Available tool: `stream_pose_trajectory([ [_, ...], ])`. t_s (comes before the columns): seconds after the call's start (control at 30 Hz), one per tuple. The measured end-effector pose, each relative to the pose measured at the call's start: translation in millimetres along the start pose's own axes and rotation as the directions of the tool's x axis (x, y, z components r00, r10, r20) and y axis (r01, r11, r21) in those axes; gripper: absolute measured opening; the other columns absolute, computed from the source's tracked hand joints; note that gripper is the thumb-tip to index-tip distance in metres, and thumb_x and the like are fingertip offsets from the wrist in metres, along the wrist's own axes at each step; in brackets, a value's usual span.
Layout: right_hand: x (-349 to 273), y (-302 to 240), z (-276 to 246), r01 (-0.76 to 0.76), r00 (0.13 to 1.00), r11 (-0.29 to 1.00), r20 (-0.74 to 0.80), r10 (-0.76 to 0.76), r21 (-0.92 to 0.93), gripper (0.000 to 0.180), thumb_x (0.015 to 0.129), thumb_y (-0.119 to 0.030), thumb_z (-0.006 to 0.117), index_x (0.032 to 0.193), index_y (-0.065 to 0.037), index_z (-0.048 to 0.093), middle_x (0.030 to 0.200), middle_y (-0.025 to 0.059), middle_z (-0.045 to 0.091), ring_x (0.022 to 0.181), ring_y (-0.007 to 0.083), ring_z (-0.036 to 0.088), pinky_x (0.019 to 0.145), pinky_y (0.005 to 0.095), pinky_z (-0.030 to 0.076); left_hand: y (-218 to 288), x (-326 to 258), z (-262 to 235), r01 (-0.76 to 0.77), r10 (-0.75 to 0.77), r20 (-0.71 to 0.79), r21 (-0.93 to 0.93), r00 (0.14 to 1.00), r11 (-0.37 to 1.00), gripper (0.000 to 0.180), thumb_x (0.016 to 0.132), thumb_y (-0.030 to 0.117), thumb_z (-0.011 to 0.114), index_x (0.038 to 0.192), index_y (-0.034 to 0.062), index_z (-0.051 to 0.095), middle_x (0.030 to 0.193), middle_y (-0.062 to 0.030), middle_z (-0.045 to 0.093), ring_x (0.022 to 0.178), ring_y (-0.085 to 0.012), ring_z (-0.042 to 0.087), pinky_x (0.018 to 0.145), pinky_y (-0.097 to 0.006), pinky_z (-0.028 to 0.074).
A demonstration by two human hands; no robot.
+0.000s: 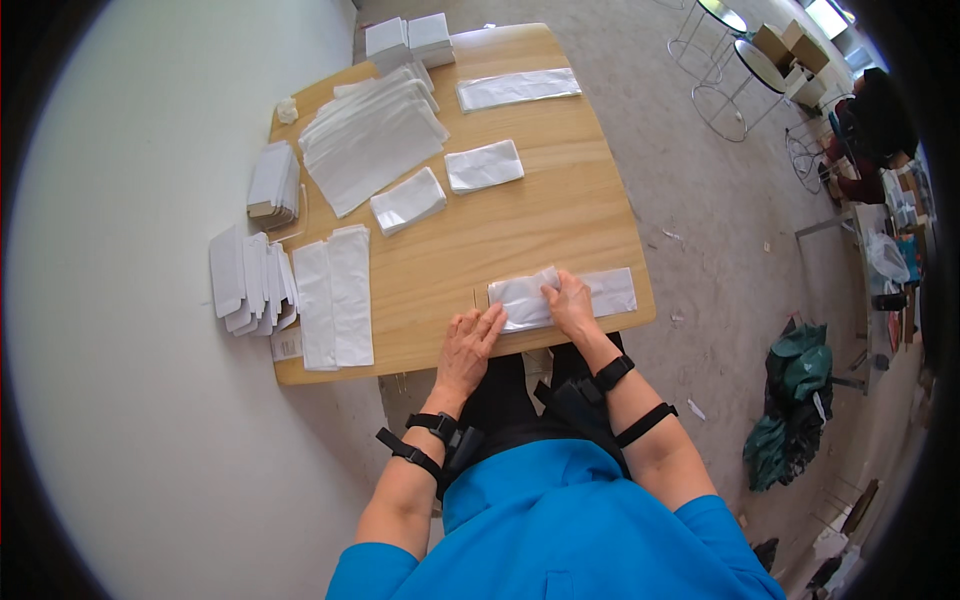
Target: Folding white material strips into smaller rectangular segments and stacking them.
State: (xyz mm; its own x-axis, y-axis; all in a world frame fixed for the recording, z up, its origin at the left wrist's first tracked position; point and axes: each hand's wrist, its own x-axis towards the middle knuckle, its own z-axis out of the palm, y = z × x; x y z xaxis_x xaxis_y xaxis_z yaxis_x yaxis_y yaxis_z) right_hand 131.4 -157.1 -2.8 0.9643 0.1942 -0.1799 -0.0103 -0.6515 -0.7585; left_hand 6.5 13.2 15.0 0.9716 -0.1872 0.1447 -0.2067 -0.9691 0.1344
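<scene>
Down near the front edge of the wooden table (560, 215), my left hand (468, 345) lies flat with fingers spread, its fingertips touching the left end of a long clear plastic sleeve (612, 292). My right hand (570, 303) presses on a crinkled white packet (522, 298) that lies on that sleeve, fingers bent down onto it; whether it pinches the edge I cannot tell. The table is smooth pale wood with rounded corners. Two small glossy packets (482, 165) lie at its middle, one long clear sleeve (518, 88) towards the far edge. A fanned heap of white paper bags (370, 135) sits at the far left, and two flat white strips (335, 295) lie side by side nearer me. Beside them leans a row of flat white cards (250, 278).
</scene>
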Motion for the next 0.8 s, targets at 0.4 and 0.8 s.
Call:
stream_pose_trajectory([
  [0.4,-24.9,3.8,-59.1,0.016,0.933,0.999,-0.360,-0.025,-0.028,0.024,0.078,-0.003,0.060,0.101,-0.001,0.057,0.095,0.0149,0.061,0.086,0.0334,0.060,0.076,0.0416,0.047,3.5,-4.4,4.0,0.057,-0.056,0.019,-0.086,0.998,0.995,0.047,0.079,0.003,0.052,0.126,0.0087,0.054,0.135,-0.0014,0.049,0.117,-0.0232,0.046,0.100,-0.037,0.035],
  [0.8,-18.0,1.9,-51.7,0.303,0.932,0.950,-0.184,-0.312,-0.072,0.021,0.076,-0.005,0.063,0.097,-0.003,0.061,0.092,0.0135,0.065,0.089,0.0313,0.060,0.076,0.0388,0.049,22.5,43.9,-18.5,0.510,-0.565,0.001,-0.432,0.825,0.744,0.021,0.081,0.019,0.066,0.096,0.0063,0.059,0.101,-0.0069,0.062,0.092,-0.0244,0.058,0.080,-0.037,0.044],
])
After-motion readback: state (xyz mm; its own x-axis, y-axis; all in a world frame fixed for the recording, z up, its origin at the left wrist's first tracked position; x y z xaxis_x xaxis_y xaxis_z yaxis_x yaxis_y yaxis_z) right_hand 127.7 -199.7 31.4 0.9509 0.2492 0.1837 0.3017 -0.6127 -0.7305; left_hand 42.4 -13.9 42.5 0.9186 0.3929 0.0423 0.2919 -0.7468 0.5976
